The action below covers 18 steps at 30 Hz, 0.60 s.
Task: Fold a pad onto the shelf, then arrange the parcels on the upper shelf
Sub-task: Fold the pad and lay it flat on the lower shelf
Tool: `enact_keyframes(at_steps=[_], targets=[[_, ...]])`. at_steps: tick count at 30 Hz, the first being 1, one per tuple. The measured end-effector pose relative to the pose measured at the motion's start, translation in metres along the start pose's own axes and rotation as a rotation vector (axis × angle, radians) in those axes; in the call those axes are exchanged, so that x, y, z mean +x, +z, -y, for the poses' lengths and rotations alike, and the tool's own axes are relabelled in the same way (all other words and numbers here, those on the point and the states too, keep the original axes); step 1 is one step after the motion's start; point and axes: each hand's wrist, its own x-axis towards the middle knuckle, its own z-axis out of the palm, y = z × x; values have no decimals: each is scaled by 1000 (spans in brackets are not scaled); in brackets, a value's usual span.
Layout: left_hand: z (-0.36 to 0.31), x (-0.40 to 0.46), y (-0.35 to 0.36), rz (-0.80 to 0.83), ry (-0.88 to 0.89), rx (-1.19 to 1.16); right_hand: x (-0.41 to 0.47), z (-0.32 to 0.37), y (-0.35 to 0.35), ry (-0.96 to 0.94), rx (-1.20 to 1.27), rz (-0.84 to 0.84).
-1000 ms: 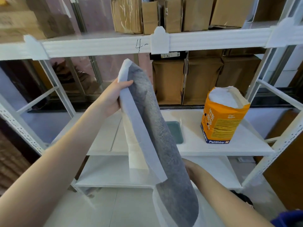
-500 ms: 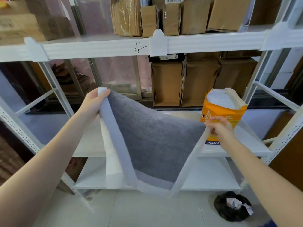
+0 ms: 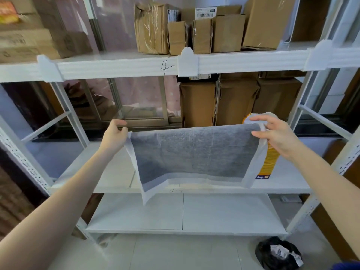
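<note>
Pad (image 3: 194, 152), grey with white border, stretched in the air above the front edge of the middle shelf (image 3: 109, 172), top corners pinched by left hand (image 3: 115, 138) and right hand (image 3: 276, 137). Risk: loose lower corner catching the shelf lip, or dragging over the orange bag (image 3: 269, 164) just behind. Legible: "4-" on the upper shelf (image 3: 116, 68) rail beneath the parcels (image 3: 194, 32); fainter "4-3" below.

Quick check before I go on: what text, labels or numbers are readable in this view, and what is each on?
"4-": handwritten on the upper shelf beam.
"4-3": faint, on the middle shelf edge.
"hiny": partial brand on the orange bag, the rest behind the pad.
Barcode label on a parcel: too small.
</note>
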Motion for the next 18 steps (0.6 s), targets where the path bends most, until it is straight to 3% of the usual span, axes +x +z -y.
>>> enact_keyframes(at_steps=[8, 14, 18], targets=[[-3, -5, -2, 204, 63, -68, 7, 9, -12, -31, -102, -110], [-4, -5, 1, 164, 122, 54, 4, 23, -16, -58, -167, -183], [-9, -11, 1, 186, 68, -124, 2, 27, -21, -47, -211, -194]])
